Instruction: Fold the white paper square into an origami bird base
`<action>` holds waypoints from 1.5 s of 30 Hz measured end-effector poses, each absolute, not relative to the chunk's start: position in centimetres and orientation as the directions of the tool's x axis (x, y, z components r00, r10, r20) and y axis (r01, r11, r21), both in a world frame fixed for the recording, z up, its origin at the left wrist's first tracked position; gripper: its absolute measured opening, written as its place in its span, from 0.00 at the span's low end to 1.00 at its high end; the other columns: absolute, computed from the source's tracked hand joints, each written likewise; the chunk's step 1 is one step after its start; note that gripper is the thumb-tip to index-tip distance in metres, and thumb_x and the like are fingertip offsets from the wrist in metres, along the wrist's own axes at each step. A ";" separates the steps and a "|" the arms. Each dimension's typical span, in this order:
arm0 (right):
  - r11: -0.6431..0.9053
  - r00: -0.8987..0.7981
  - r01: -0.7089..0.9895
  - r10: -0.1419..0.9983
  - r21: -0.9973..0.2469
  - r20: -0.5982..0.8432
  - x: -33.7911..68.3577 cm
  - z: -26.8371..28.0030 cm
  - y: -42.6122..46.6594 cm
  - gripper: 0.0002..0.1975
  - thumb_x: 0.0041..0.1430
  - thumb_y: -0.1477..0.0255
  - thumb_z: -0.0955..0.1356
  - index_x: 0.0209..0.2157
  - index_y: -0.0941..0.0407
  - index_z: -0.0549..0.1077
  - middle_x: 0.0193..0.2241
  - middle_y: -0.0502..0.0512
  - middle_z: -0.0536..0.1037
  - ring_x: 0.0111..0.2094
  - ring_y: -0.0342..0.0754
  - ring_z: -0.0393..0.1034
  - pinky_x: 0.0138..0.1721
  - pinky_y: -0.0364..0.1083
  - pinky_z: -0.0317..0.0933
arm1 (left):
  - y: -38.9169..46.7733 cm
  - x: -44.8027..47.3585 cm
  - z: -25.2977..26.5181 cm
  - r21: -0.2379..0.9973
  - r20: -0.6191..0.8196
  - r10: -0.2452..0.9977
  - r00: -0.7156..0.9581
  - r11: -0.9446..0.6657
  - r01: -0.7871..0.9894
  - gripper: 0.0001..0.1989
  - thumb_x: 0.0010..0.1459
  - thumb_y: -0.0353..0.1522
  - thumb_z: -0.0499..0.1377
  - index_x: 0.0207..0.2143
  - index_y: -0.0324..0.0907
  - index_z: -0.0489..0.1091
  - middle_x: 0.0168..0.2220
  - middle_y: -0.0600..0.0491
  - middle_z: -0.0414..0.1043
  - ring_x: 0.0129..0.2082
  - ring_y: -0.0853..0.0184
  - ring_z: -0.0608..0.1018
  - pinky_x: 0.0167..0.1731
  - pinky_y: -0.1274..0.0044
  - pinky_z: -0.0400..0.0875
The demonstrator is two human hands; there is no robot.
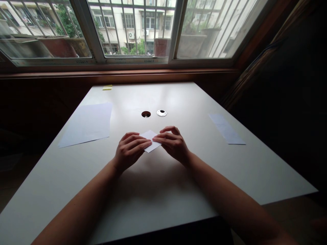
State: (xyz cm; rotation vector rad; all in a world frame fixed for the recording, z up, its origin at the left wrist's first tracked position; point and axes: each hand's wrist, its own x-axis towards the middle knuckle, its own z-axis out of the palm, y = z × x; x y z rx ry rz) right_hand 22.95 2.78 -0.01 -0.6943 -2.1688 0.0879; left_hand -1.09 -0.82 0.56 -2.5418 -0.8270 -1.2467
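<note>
"Logging from my end of the feed: both hands busy, small white paper [153, 145] at the dial's centre, over the white table [255, 163]. State of each hand?"

"Left hand [130, 148], nine o'clock side: fingers together, laid along the paper, closed on it. Thumb hidden from me. Right hand [173, 142], three o'clock side: fingertips closed on the opposite corner, one finger lifted."

"Hands touching?"

"Fingertips very near each other over the middle. Can't swear to contact."

"How far along?"

"Part-way, by my judgement. Piece reads as a diamond, looks folded at least once. Creases mostly under fingers, so I can't count folds done or left."

"Other paper?"

"Large white sheet [87, 122] toward ten o'clock, perhaps more than one layer. Narrow white sheet [227, 129] between two and three. Both lie flat, well apart from the hands; no folding on them that I can make out."

"Far side?"

"Round hole [146, 114] at twelve, metal ring [161, 113] toward one. Yellow strip [107, 87] near eleven, by the far edge."
</note>
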 end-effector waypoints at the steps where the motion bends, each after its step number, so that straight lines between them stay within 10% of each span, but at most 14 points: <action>1: 0.845 -0.492 0.451 0.505 -0.289 0.709 23.0 0.0 2.8 0.12 0.63 0.73 0.69 0.47 0.45 0.79 0.41 0.49 0.83 0.50 0.52 0.68 0.50 0.54 0.63 | -0.8 -1.1 0.6 0.068 0.773 0.401 0.492 -0.823 0.564 0.15 0.62 0.28 0.60 0.51 0.49 0.73 0.44 0.54 0.81 0.44 0.66 0.80 0.52 0.67 0.70; 24: 0.928 -0.518 0.371 0.177 0.034 0.837 22.5 0.7 1.4 0.21 0.57 0.77 0.73 0.50 0.43 0.75 0.42 0.44 0.82 0.40 0.47 0.69 0.48 0.52 0.65 | -0.6 -1.4 0.5 0.032 0.760 0.457 0.461 -0.736 0.676 0.20 0.58 0.28 0.65 0.52 0.51 0.73 0.46 0.56 0.80 0.46 0.62 0.76 0.48 0.66 0.69; 38: 0.792 -0.134 0.314 0.583 -0.524 0.801 22.4 0.4 1.7 0.04 0.63 0.74 0.68 0.36 0.52 0.76 0.33 0.52 0.75 0.33 0.45 0.72 0.35 0.46 0.68 | 0.2 -1.5 -0.2 0.510 0.745 0.647 0.165 -0.711 0.484 0.04 0.61 0.30 0.62 0.37 0.43 0.77 0.34 0.50 0.79 0.37 0.64 0.78 0.39 0.72 0.73; 45: 0.496 -0.170 0.232 0.868 -0.837 0.467 22.3 -0.5 2.7 0.11 0.63 0.63 0.67 0.31 0.55 0.72 0.26 0.50 0.71 0.28 0.44 0.65 0.30 0.44 0.60 | 0.4 -1.5 -1.0 0.908 0.364 0.930 0.052 -0.367 0.201 0.10 0.61 0.39 0.62 0.35 0.40 0.74 0.32 0.52 0.75 0.33 0.67 0.76 0.35 0.76 0.69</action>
